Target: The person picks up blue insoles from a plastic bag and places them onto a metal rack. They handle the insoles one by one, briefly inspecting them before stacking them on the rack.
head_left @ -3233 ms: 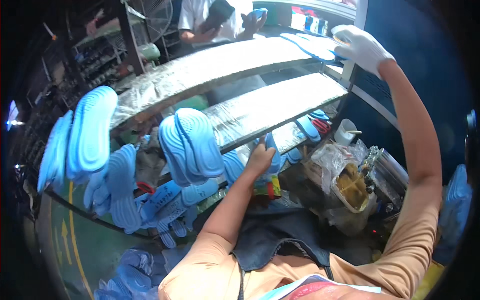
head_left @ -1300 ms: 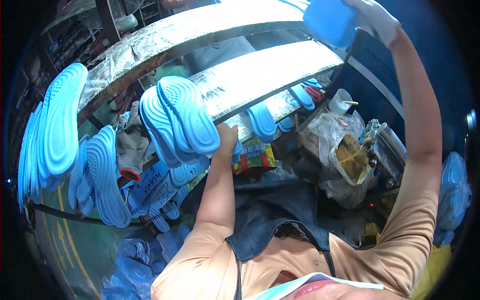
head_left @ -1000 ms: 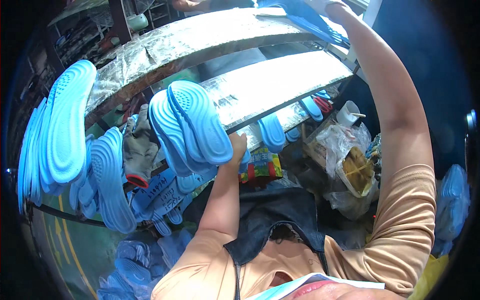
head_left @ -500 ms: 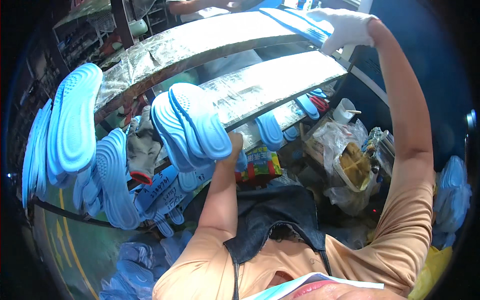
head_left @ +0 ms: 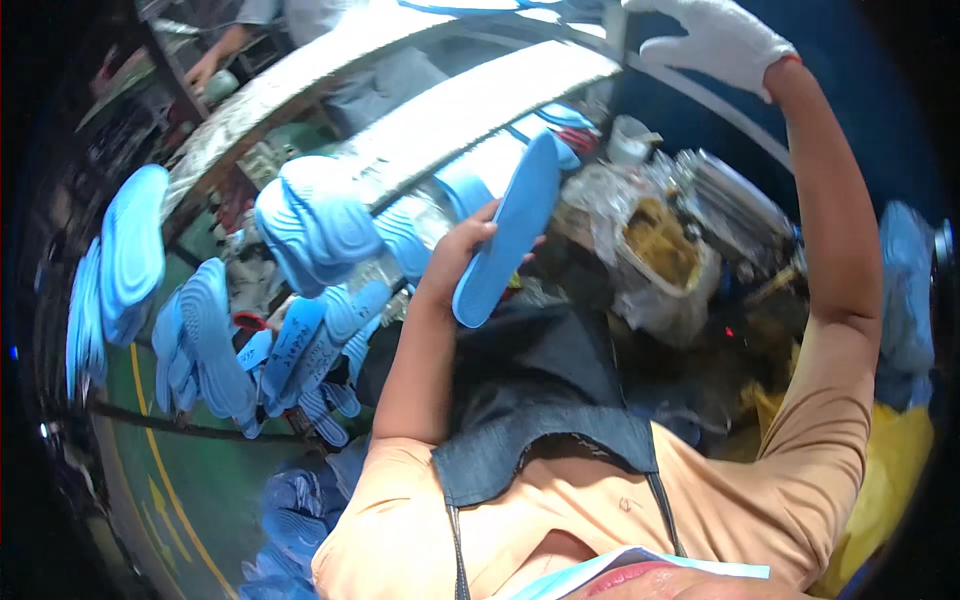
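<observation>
My bare left hand (head_left: 462, 256) holds a single blue shoe insole (head_left: 514, 235) by its edge, tilted up in front of my dark apron (head_left: 520, 370). In a white glove, my right hand (head_left: 722, 42) is raised at the upper right. Its fingers are spread and nothing shows in them; part of it is cut off by the frame edge. A pile of blue insoles (head_left: 318, 218) rests at the near end of the shiny lower shelf (head_left: 490, 105), left of my left hand. More insoles (head_left: 462, 190) lie beneath that shelf.
Stacked insoles (head_left: 134, 255) stand at the far left, with others (head_left: 208, 340) beside them. A plastic-lined container (head_left: 655, 250) and a white cup (head_left: 630, 140) are right of centre. Bagged insoles (head_left: 290, 515) sit low left; a yellow bag (head_left: 890, 460) is low right. A co-worker's arm (head_left: 222, 52) shows beyond.
My left hand has come up from beside the insole pile, now with an insole in view. My right hand has moved up and away from the insoles on the upper shelf. The view has shifted.
</observation>
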{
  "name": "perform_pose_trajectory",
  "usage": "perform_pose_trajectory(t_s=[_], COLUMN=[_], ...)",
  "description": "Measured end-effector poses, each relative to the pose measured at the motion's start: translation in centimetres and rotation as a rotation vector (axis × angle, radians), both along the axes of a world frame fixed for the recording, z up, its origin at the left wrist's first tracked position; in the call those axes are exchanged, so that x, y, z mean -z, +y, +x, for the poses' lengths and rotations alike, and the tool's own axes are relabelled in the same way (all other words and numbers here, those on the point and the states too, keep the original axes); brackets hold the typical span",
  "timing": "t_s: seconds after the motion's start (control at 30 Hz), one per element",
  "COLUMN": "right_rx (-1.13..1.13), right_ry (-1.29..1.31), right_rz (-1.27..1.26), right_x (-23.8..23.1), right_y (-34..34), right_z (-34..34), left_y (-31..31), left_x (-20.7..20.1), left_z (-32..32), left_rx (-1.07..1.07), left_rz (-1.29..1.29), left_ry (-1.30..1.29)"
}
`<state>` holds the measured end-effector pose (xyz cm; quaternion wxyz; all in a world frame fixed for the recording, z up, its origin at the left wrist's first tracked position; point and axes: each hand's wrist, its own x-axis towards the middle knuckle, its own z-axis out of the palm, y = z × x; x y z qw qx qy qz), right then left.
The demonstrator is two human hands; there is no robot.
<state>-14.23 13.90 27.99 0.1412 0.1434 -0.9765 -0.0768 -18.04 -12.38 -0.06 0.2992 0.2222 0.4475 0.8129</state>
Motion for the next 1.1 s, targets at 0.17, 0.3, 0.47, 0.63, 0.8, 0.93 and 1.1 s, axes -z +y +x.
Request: perform_pose_trajectory(t_s=[0.17, 0.3, 0.47, 0.63, 0.8, 0.93, 1.1], right_rx=[0.207, 0.264, 0.177, 0.186, 0.111, 0.565, 0.564], right_ry=[-0.009, -0.15, -0.152, -0.28, -0.717, -0.765, -0.644], right_rz=[0.047, -0.009, -0.105, -0.166, -0.668, -0.671, -0.526], right_x=[1.8, 3.5, 8.7, 10.7, 13.9, 10.5, 12.2], right_y=[7.8, 10.5, 17.9, 18.9, 25.3, 21.3, 22.1], right_z=[5.2, 6.6, 5.2, 4.3, 1.7, 3.0, 1.6], left_y=[9.5, 15.5, 20.6, 18.0, 12.0, 8.8, 7.5], left_x=[-2.5, -1.0, 0.1, 6.1, 8.5, 9.1, 10.7], left_z=[6.2, 7.9, 7.7, 2.9, -5.1, -10.6, -14.3], left_rx=[0.608, 0.8, 0.536, 0.036, -0.732, -0.944, -0.846], left_rz=[0.535, 0.58, 0.15, -0.267, -0.991, -1.261, -1.377], left_ry=[-0.334, -0.647, -0.63, 0.114, 0.95, 0.916, 0.736])
